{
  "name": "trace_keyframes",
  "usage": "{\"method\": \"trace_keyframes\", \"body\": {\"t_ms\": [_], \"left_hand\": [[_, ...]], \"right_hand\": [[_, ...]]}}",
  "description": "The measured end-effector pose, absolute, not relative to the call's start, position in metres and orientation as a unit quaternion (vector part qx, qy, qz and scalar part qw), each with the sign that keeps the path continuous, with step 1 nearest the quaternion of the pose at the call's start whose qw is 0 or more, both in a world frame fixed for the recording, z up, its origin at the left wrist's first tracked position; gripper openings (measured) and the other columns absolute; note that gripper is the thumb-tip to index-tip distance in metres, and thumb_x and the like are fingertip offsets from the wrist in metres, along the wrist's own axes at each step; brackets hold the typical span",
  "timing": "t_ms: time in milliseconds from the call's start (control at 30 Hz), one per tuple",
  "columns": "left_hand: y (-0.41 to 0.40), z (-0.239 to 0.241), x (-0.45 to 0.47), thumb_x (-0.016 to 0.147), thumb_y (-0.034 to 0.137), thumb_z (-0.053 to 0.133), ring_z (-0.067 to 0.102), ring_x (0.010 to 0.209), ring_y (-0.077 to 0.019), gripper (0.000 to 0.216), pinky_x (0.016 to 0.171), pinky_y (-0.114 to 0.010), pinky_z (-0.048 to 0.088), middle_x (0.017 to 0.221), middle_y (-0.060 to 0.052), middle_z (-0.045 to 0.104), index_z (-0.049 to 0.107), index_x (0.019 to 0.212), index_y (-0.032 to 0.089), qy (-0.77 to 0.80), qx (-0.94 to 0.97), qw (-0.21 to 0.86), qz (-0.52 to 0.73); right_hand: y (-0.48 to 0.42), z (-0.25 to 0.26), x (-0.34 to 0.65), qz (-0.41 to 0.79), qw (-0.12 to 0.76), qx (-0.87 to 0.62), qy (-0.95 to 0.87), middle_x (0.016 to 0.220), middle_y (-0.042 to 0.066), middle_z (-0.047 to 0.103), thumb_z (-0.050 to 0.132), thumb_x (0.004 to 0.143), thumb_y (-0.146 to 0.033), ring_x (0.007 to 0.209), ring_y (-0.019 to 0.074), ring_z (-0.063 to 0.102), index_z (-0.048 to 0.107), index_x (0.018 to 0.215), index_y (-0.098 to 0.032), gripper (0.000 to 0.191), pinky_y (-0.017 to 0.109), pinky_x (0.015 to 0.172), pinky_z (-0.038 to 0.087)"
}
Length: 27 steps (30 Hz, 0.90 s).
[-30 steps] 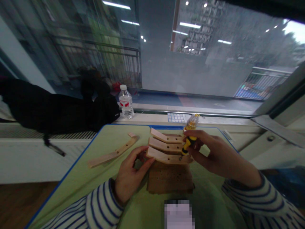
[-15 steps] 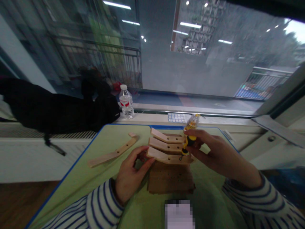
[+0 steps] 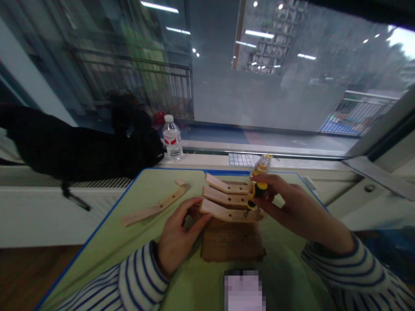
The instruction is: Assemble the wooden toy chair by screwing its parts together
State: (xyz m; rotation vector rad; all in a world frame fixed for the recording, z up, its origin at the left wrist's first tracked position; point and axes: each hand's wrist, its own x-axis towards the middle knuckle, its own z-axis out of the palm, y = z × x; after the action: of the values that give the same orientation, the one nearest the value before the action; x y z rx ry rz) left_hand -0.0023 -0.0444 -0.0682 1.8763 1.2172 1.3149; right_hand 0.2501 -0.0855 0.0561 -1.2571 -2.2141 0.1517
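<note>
My left hand [image 3: 183, 235] pinches the left end of the nearest bent wooden piece [image 3: 217, 209], thumb in front and fingers behind. Two more such pieces, the middle one [image 3: 215, 195] and the far one [image 3: 216, 182], lie parallel behind it, each with drilled holes. Between the fingers of my right hand [image 3: 285, 198] is a short yellow-and-black screwdriver [image 3: 259, 190], tilted, its tip down at a hole near the right end of the nearest piece. Below them lies a brown board [image 3: 231, 246] with small holes. A loose bent wooden piece [image 3: 152, 209] rests to the left.
The green table [image 3: 136, 255] has a blue edge. A pixelated phone-like object [image 3: 244, 291] lies at the front. On the sill stand a water bottle [image 3: 173, 139] and a black bag [image 3: 87, 151]. A clear packet with yellow parts [image 3: 262, 163] is behind my right hand.
Almost nothing differs. Both hands keep their places, and the screwdriver stays at the same hole; the view has shifted very slightly.
</note>
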Motion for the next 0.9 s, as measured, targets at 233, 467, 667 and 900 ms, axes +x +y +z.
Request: {"method": "trace_keyframes", "body": {"t_ms": [233, 467, 667, 900], "left_hand": [[-0.0463, -0.0660, -0.0025, 0.080, 0.035, 0.065, 0.063, 0.080, -0.0164, 0.035, 0.077, -0.031, 0.052, 0.096, -0.004, 0.066, 0.057, 0.110, 0.020, 0.451, 0.699, 0.257, 0.492], [-0.0449, -0.0651, -0.0017, 0.080, 0.035, 0.065, 0.064, 0.083, -0.0170, 0.034, 0.076, -0.030, 0.052, 0.097, -0.004, 0.067, 0.058, 0.110, 0.019, 0.452, 0.699, 0.254, 0.493], [-0.0447, -0.0674, -0.0018, 0.080, 0.034, 0.065, 0.063, 0.082, -0.0163, 0.034, 0.077, -0.031, 0.052, 0.097, -0.003, 0.066, 0.057, 0.111, 0.020, 0.442, 0.700, 0.262, 0.496], [-0.0435, -0.0690, -0.0029, 0.081, 0.034, 0.066, 0.063, 0.082, -0.0164, 0.034, 0.077, -0.031, 0.051, 0.096, -0.003, 0.066, 0.057, 0.111, 0.020, 0.447, 0.698, 0.259, 0.496]], "right_hand": [[-0.0862, 0.0575, 0.2495, 0.071, 0.287, -0.463, -0.836, 0.084, -0.001, 0.066, 0.054, 0.090, -0.022, 0.069, 0.0119, 0.064, 0.046, 0.125, -0.028, 0.036, 0.023, 0.061, 0.050], [-0.0859, 0.0567, 0.2511, 0.074, 0.280, -0.459, -0.840, 0.084, -0.003, 0.066, 0.054, 0.090, -0.022, 0.070, 0.0106, 0.063, 0.047, 0.122, -0.030, 0.033, 0.021, 0.061, 0.048], [-0.0859, 0.0561, 0.2501, 0.082, 0.284, -0.457, -0.839, 0.090, -0.001, 0.067, 0.055, 0.088, -0.020, 0.072, 0.0100, 0.063, 0.045, 0.124, -0.029, 0.038, 0.022, 0.066, 0.049], [-0.0875, 0.0578, 0.2506, 0.072, 0.278, -0.456, -0.842, 0.087, -0.002, 0.065, 0.053, 0.088, -0.015, 0.072, 0.0100, 0.062, 0.044, 0.125, -0.028, 0.040, 0.021, 0.066, 0.047]]}}
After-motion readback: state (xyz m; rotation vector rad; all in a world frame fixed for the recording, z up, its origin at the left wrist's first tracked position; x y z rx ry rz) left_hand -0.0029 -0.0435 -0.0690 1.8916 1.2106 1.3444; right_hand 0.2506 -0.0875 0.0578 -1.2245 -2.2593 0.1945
